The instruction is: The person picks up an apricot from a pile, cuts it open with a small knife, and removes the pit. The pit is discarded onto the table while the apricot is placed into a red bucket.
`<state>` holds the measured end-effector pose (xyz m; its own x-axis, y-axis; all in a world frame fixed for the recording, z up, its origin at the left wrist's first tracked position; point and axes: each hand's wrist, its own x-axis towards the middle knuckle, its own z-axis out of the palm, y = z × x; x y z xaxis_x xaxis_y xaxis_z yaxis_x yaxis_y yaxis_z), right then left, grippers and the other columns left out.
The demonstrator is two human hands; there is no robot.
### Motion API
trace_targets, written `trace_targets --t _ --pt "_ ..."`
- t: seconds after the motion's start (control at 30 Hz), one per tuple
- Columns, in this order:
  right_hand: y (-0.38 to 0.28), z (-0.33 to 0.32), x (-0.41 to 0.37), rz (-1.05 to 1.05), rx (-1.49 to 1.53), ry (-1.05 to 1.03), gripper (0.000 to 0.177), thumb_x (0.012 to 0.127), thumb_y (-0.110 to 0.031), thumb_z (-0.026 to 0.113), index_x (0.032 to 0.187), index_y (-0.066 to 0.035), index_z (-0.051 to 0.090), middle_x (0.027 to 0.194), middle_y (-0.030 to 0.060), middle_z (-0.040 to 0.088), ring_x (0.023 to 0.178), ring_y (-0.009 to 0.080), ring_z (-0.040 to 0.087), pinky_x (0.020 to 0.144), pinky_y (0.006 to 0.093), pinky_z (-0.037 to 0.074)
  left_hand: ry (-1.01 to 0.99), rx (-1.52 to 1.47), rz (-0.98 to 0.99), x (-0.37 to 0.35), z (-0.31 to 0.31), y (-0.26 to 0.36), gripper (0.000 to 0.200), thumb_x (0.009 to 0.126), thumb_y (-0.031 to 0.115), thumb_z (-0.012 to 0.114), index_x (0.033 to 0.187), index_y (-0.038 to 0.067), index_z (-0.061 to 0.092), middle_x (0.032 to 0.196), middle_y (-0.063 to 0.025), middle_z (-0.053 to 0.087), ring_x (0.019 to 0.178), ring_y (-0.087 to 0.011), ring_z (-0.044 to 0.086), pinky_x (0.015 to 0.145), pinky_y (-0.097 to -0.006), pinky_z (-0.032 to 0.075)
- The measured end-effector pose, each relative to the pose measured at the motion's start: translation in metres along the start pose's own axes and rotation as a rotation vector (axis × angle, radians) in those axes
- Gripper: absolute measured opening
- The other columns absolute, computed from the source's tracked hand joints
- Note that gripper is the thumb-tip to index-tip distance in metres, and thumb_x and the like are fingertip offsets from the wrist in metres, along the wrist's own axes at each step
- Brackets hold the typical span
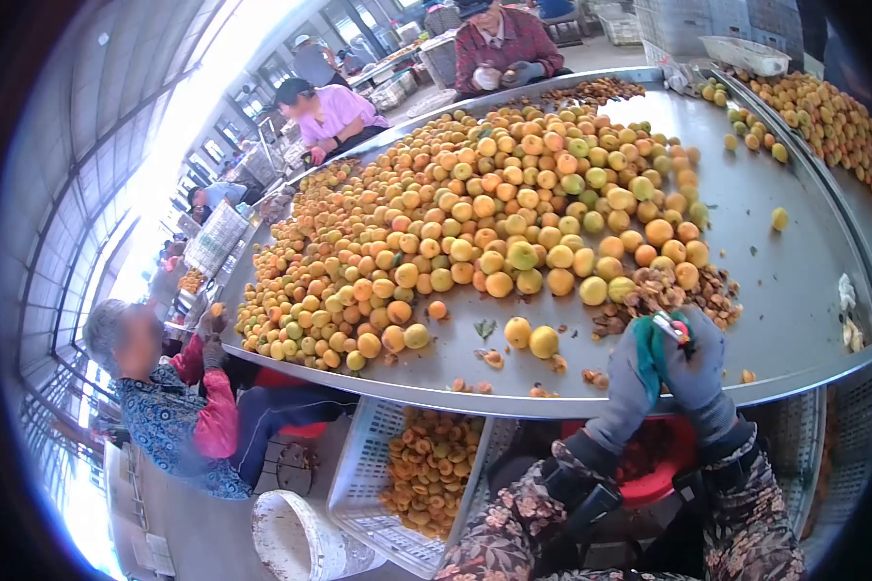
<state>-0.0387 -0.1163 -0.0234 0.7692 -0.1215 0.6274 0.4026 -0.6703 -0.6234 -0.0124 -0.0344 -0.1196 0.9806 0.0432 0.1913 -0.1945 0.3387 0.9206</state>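
Note:
My left hand (636,382) and my right hand (700,373), both in grey gloves, are pressed close together above the near edge of the metal table. The fingers of both are closed. A small silvery tool (667,326) with a red part pokes out at the fingertips of my right hand. Green cloth (652,356) lies between the hands, against my left fingers. What my left hand grips is hidden. Just beyond the hands is a heap of brown pits and scraps (654,296), and two yellow-orange apricots (531,337) lie to the left.
A large pile of apricots (494,208) covers much of the metal table (804,281). Below its edge stand a white crate (363,455) of halved fruit, a white bucket (283,542) and a red basin (683,450). Other people sit along the left and far sides.

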Motion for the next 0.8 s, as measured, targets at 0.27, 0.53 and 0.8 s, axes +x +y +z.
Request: trace_targets --t 0.27,0.53,0.8 --pt "0.005 -0.022 -0.007 -0.11 0.08 0.079 0.025 0.077 -0.015 0.066 0.098 -0.003 0.059 0.08 0.0119 0.058 0.068 0.027 0.058 0.057 0.0355 0.044 -0.447 -0.838 -0.783 0.029 -0.028 0.074 0.049 0.086 0.057 0.044 0.099 0.011 0.056 0.084 -0.0078 0.063 0.064 -0.0195 0.062 0.052 -0.0276 0.052" --pt "-0.008 -0.008 -0.011 0.367 0.797 -0.05 0.036 0.081 -0.007 0.063 0.116 0.0 0.057 0.105 0.0115 0.063 0.095 0.0165 0.061 0.083 0.0292 0.048 -0.202 -0.215 -0.223 0.0 -0.011 0.089 0.045 0.094 0.044 0.039 0.117 0.007 0.051 0.112 -0.0107 0.057 0.099 -0.0238 0.058 0.083 -0.0355 0.05" --pt "-0.013 -0.034 0.024 0.3 1.117 0.014 0.031 0.084 -0.004 0.058 0.115 -0.003 0.058 0.105 0.0167 0.06 0.069 0.0143 0.059 0.059 0.0258 0.049 -0.23 -0.652 -0.61 0.011 -0.02 0.093 0.046 0.095 0.043 0.041 0.121 0.005 0.045 0.105 -0.0106 0.057 0.085 -0.0215 0.059 0.071 -0.0318 0.051"
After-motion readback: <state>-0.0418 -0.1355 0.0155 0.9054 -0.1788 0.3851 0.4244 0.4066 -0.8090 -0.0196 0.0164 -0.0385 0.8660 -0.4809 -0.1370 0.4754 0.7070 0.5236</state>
